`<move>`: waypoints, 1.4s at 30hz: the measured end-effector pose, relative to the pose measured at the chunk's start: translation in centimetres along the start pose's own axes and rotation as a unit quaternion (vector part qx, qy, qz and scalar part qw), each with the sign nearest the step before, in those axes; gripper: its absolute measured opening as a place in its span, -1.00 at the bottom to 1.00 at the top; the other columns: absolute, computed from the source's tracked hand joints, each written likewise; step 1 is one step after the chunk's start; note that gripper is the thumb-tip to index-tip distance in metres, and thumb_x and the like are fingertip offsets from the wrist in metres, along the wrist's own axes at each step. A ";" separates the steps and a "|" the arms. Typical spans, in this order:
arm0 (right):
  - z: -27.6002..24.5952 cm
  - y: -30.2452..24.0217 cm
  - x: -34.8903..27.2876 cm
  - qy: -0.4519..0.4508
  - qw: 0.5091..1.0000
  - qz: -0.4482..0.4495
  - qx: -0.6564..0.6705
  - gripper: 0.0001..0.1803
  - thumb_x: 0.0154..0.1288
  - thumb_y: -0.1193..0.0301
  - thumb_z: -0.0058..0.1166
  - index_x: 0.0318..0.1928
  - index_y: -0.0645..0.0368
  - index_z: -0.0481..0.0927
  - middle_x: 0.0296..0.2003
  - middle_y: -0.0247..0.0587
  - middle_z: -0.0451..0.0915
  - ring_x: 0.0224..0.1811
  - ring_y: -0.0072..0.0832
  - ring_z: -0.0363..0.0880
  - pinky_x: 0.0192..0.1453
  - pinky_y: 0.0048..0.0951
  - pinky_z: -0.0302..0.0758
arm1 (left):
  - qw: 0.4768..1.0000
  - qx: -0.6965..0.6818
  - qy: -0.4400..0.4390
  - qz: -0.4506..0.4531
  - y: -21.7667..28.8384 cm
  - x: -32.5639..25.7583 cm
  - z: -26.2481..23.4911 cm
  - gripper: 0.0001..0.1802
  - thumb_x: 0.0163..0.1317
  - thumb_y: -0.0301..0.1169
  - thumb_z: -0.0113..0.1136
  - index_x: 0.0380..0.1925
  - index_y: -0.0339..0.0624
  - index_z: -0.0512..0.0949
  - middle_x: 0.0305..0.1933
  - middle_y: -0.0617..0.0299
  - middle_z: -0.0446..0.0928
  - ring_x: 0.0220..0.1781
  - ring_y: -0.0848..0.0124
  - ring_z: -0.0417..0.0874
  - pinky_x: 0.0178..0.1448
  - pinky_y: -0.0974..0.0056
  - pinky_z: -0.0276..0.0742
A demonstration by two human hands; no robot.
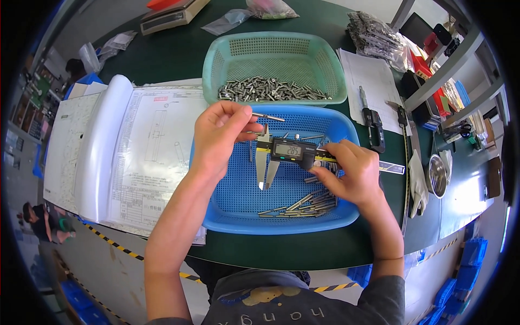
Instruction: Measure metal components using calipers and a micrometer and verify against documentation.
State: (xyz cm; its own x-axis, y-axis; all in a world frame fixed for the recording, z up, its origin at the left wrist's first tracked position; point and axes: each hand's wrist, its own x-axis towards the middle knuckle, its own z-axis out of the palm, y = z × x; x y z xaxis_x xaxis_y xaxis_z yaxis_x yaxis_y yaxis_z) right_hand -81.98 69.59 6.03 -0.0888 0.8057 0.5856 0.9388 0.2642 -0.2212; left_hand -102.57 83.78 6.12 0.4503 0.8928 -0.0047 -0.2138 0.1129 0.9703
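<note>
A workroom bench with a dark green top point(271, 254) is shown from above; at left, a binder point(145, 141) of drawings is laid open; beside it, one end of a slim metal pin point(272, 117) is pinched between the thumb and fingers of the left hand point(216, 135), the free end being pointed rightward over the blue basket point(230, 203), apart from the caliper's lower jaws; behind, loose metal pieces point(265, 90) are heaped in a green basket point(276, 47); at centre, the digital caliper point(288, 150) is held above the blue basket, its jaws parted by a narrow gap; below, further pins point(303, 207) are gathered toward the front right; the caliper is gripped by the right hand point(351, 169), thumb below and fingers curled above; farther right, a black-bodied measuring tool point(374, 127) is laid; the held pin could be lost among the others, should the pinch slacken; a false reading could be caused by a tilted pin or a shifted thumb.
</note>
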 end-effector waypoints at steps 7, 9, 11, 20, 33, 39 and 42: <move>0.0 0.1 0.0 0.002 1.000 0.009 0.002 -0.62 0.00 0.14 0.34 -0.35 0.18 0.58 -0.58 -0.24 0.50 -0.65 -0.27 0.48 -0.59 -0.35 0.38 | 1.000 0.001 -0.019 0.008 0.0 -0.1 0.0 -0.85 0.28 -0.39 0.18 -0.31 -0.24 0.48 -0.32 0.17 0.58 -0.30 0.46 0.66 -0.23 0.41 0.63; 0.0 0.1 -0.1 0.003 1.000 0.009 0.003 -0.62 0.00 0.14 0.34 -0.35 0.18 0.58 -0.58 -0.24 0.50 -0.65 -0.28 0.48 -0.59 -0.36 0.38 | 1.000 -0.008 -0.019 0.006 0.0 -0.1 0.0 -0.86 0.28 -0.41 0.18 -0.31 -0.25 0.48 -0.32 0.17 0.58 -0.29 0.42 0.67 -0.21 0.37 0.62; 0.1 0.1 -0.1 0.002 1.000 0.010 0.002 -0.62 0.00 0.14 0.34 -0.35 0.18 0.58 -0.58 -0.25 0.49 -0.65 -0.28 0.49 -0.59 -0.36 0.38 | 1.000 -0.004 -0.021 0.006 0.0 -0.1 0.0 -0.86 0.28 -0.41 0.18 -0.31 -0.25 0.48 -0.32 0.17 0.58 -0.29 0.43 0.67 -0.21 0.37 0.62; 0.0 0.0 0.0 0.003 1.000 0.012 0.001 -0.63 0.00 0.16 0.34 -0.35 0.19 0.58 -0.59 -0.24 0.49 -0.65 -0.28 0.48 -0.59 -0.36 0.37 | 0.999 0.001 -0.028 0.021 -0.2 -0.1 0.0 -0.85 0.27 -0.38 0.19 -0.31 -0.23 0.48 -0.31 0.19 0.57 -0.30 0.49 0.65 -0.25 0.42 0.64; 0.0 0.0 0.0 0.005 1.000 0.003 0.018 -0.67 -0.05 0.27 0.29 -0.35 0.23 0.55 -0.59 -0.20 0.47 -0.66 -0.26 0.47 -0.60 -0.33 0.38 | 0.999 -0.007 -0.031 0.019 0.0 -0.2 0.1 -0.86 0.27 -0.43 0.18 -0.29 -0.27 0.48 -0.28 0.14 0.57 -0.28 0.40 0.66 -0.21 0.35 0.62; 0.0 0.1 -0.3 0.009 1.000 -0.011 -0.002 -0.67 -0.06 0.26 0.29 -0.35 0.22 0.54 -0.59 -0.23 0.45 -0.66 -0.28 0.46 -0.60 -0.33 0.38 | 0.998 -0.030 -0.045 -0.013 0.0 0.0 -0.1 -0.80 0.26 -0.34 0.18 -0.24 -0.24 0.48 -0.27 0.16 0.56 -0.23 0.41 0.65 -0.21 0.37 0.59; 0.1 0.2 -0.3 0.010 1.000 -0.016 -0.011 -0.67 -0.06 0.25 0.29 -0.35 0.21 0.54 -0.58 -0.24 0.45 -0.65 -0.29 0.47 -0.60 -0.34 0.38 | 0.997 -0.051 -0.055 -0.014 0.0 0.0 -0.1 -0.78 0.24 -0.32 0.18 -0.24 -0.22 0.48 -0.28 0.20 0.54 -0.21 0.43 0.64 -0.20 0.39 0.57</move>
State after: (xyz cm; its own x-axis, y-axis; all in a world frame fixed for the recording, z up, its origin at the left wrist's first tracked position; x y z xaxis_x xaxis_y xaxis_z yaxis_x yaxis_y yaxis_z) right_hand -81.84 69.43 5.75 -0.1133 0.7864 0.6072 0.9426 0.2783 -0.1845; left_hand -102.71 83.80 6.05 0.5485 0.8362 -0.0001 -0.2833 0.1859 0.9408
